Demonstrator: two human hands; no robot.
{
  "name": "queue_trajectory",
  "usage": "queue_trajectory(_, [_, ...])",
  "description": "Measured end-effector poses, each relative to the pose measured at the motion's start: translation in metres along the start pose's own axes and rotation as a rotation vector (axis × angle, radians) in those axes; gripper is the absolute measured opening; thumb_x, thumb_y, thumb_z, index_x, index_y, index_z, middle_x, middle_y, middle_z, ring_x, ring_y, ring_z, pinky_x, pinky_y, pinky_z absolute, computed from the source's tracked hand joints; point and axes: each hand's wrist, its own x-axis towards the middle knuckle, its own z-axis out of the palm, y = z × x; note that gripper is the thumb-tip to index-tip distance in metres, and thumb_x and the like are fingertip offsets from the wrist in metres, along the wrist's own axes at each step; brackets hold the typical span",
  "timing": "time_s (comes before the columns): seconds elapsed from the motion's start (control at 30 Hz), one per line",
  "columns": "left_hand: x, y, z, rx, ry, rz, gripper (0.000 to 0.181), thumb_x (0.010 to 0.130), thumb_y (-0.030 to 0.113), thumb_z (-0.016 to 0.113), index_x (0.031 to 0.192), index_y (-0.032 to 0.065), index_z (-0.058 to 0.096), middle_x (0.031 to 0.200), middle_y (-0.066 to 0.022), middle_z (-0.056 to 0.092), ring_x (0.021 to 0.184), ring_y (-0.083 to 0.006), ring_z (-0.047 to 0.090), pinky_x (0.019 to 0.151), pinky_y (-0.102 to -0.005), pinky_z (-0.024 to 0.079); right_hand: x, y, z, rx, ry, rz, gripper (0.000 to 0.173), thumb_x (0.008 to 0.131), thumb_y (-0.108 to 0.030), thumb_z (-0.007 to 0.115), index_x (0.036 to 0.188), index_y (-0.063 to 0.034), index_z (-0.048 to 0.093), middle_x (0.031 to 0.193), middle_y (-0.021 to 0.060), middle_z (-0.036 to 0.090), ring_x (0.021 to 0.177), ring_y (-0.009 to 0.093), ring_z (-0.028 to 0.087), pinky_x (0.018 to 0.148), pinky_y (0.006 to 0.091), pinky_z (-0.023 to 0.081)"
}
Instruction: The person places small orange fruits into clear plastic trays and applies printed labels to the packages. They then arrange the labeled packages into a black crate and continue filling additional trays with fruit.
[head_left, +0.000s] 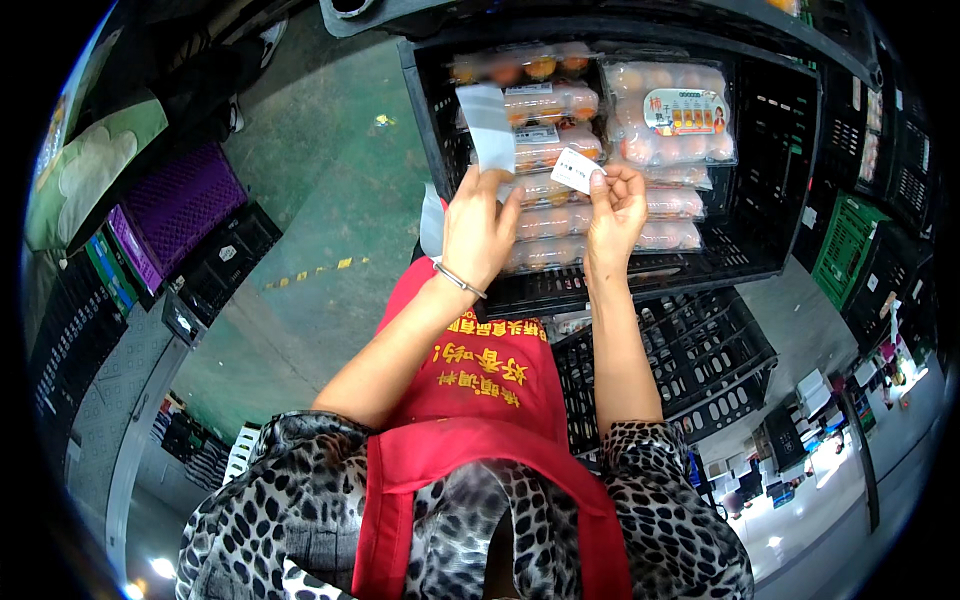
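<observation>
My left hand (480, 225) holds a strip of label backing paper (487, 127) between its fingers; the strip rises over the left side of a black plastic crate (757, 262). Between the thumb and fingers of my right hand (619, 214) is a white printed sticker label (576, 171), above the packs. Clear plastic packs of round orange fruit (551, 221) stand on edge in a row in the crate. At the right, one pack (634, 142) lies flat with a colourful label (686, 112) facing up. Several standing packs bear white labels (536, 135).
A second black crate (675, 367) sits lower, beneath the right forearm. Purple (180, 202) and black crates stand at the left, a green crate (847, 247) at the right. Yellow marking tape (315, 274) runs on the green floor. A shoe (274, 41) shows at the upper left.
</observation>
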Motion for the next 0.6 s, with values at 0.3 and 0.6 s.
queue_trajectory(0.3, [0.0, -0.02, 0.024, -0.095, -0.135, -0.085, 0.05, 0.087, 0.01, 0.066, 0.133, -0.0001, 0.048, 0.126, -0.0263, 0.053, 0.105, -0.0473, 0.063, 0.089, -0.0502, 0.053, 0.011, 0.027, -0.018, -0.128, -0.219, -0.018, 0.013, 0.103, -0.01, 0.064, 0.112, -0.0055, 0.055, 0.096, 0.0017, 0.064, 0.088, 0.008, 0.059, 0.08, 0.0249, 0.048])
queue_trajectory(0.6, [0.012, -0.028, 0.023, -0.044, -0.154, -0.11, 0.083, 0.076, -0.01, 0.058, 0.152, 0.0089, 0.031, 0.134, -0.0271, 0.042, 0.118, -0.0429, 0.062, 0.1, -0.0467, 0.051, 0.014, 0.025, -0.008, -0.863, -0.326, -0.195, 0.018, 0.094, -0.007, 0.064, 0.11, -0.0093, 0.055, 0.094, 0.0138, 0.07, 0.091, 0.038, 0.068, 0.079, 0.051, 0.051])
